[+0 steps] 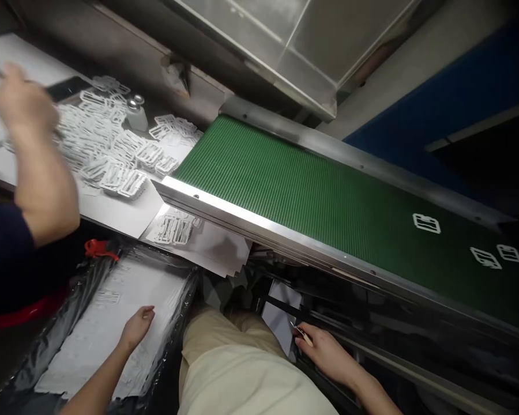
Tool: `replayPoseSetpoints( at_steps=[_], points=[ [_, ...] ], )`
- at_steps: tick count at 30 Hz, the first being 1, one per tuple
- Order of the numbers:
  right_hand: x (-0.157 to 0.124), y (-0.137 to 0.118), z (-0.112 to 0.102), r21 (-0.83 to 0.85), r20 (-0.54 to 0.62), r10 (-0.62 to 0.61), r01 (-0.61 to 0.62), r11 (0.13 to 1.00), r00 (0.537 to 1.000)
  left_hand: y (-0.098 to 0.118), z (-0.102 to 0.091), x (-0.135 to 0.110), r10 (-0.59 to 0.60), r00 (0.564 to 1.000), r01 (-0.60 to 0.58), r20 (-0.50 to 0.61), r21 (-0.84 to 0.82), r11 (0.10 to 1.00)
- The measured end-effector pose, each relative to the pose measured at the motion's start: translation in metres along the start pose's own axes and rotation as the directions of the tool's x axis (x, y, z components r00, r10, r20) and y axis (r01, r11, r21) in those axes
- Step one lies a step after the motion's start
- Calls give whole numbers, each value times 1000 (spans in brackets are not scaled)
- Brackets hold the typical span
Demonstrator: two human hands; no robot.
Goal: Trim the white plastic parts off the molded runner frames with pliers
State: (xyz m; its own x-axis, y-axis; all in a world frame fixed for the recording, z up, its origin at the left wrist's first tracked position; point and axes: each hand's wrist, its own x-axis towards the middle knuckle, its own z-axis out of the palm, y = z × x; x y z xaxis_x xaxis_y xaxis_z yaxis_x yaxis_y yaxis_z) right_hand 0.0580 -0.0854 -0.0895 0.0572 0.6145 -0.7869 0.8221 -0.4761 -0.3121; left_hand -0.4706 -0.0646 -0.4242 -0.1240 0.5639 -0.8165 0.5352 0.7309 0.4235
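Observation:
My left hand (138, 328) hangs above a lined container of flat white cut-out pieces (108, 328). Its fingers are curled together, and nothing shows between them. By my right thigh, my right hand (324, 349) is closed round a small tool with a tan handle (305, 336) and a thin metal tip. Just beyond that tip is a pale sheet-like surface (281, 311), below the conveyor's near side. Dark plastic (173, 340) lines the container at my left.
A green conveyor belt (285, 184) with metal side rails carries several white frame-shaped pieces (426, 223) at its right. Piles of such pieces (90, 132) and a metal-topped bottle (136, 115) occupy the left table. A co-worker's blurred arm (43, 167) reaches over it. A red clip (99, 249) sits on the container's edge.

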Motion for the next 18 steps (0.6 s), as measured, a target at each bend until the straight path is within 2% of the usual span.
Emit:
replayPoseSetpoints(
  at_steps=[2, 5, 7, 10, 13, 18],
  points=[
    [-3, 0, 5, 3, 18, 30, -30, 1000, 999, -4, 16, 38, -6, 1000, 6, -2, 62, 998],
    [-12, -1, 13, 13, 41, 82, -82, 997, 996, -14, 54, 63, -5, 1000, 2, 21, 128, 992],
    [-18, -1, 15, 25, 58, 115, -117, 993, 992, -23, 75, 65, -7, 1000, 6, 9, 170, 985],
    [-25, 0, 16, 55, 68, 149, -153, 987, 986, -33, 92, 59, -12, 999, 19, -33, 215, 976],
    [-26, 2, 17, 75, 53, 157, -161, 984, 986, -39, 99, 55, -9, 999, 20, -50, 229, 973],
    [-21, 7, 22, 55, 49, 124, -126, 990, 991, -37, 100, 51, -32, 999, 33, -10, 183, 983]
  ],
)
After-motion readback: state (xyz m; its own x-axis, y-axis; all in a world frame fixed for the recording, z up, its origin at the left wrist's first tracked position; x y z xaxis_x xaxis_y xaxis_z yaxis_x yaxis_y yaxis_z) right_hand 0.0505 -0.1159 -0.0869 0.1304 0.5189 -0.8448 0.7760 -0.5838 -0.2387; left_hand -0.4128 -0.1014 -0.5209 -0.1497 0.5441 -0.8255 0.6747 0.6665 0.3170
